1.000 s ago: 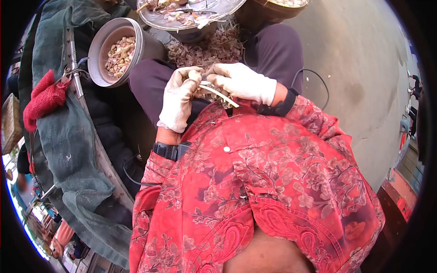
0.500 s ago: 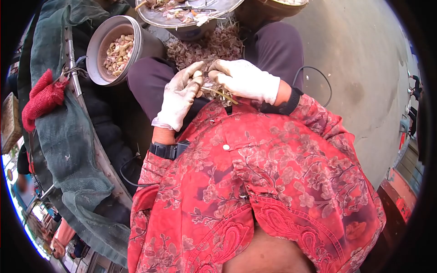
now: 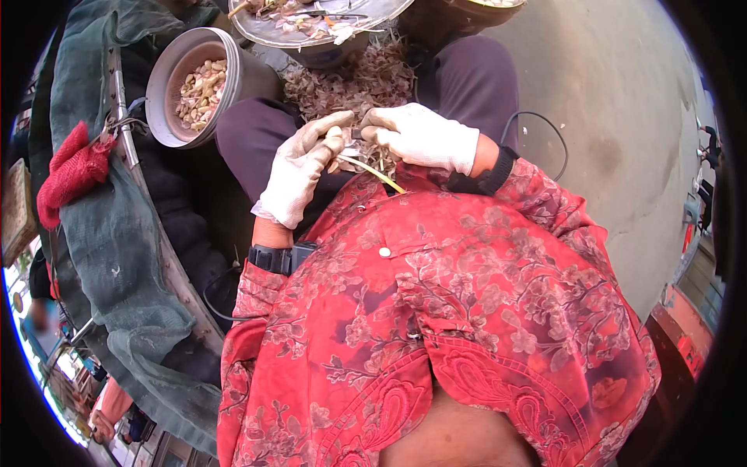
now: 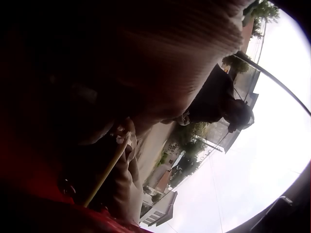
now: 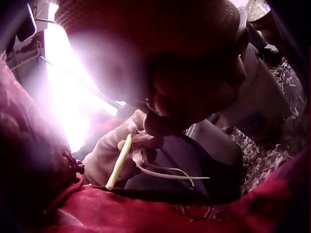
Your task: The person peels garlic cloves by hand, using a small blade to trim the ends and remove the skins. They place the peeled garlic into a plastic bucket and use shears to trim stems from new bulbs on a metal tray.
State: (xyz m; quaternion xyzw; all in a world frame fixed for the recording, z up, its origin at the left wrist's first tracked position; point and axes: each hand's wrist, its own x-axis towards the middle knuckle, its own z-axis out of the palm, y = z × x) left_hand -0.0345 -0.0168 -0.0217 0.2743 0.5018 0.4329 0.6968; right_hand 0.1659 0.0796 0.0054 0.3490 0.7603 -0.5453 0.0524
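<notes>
White gloves cover both hands, held close together over the lap. The left hand [image 3: 294, 171] pinches a pale garlic bulb or clove [image 3: 334, 140] between thumb and fingers. From it a long yellow-green stem [image 3: 375, 171] slants down toward the shirt; the stem [image 5: 119, 162] also shows in the right wrist view, with thin pale strands beside it. The right hand [image 3: 428, 138] has its fingers curled round a small dark object [image 3: 356, 134] at the fingertips, just beside the garlic. What that object is cannot be told. The left wrist view is dark, with the stem [image 4: 108, 172] visible.
A grey bucket [image 3: 158, 93] of peeled cloves [image 3: 202, 93] stands beyond the left knee. A round metal tray [image 3: 311, 35] with garlic scraps lies ahead, above a heap of skins [image 3: 350, 82]. Green netting [image 3: 128, 265] runs along the left; a cable [image 3: 556, 128] curves at the right.
The left hand has moved slightly down and left, and its fingers have shifted on the garlic. The right hand has drawn a little apart from it. The stem hangs at a steeper slant.
</notes>
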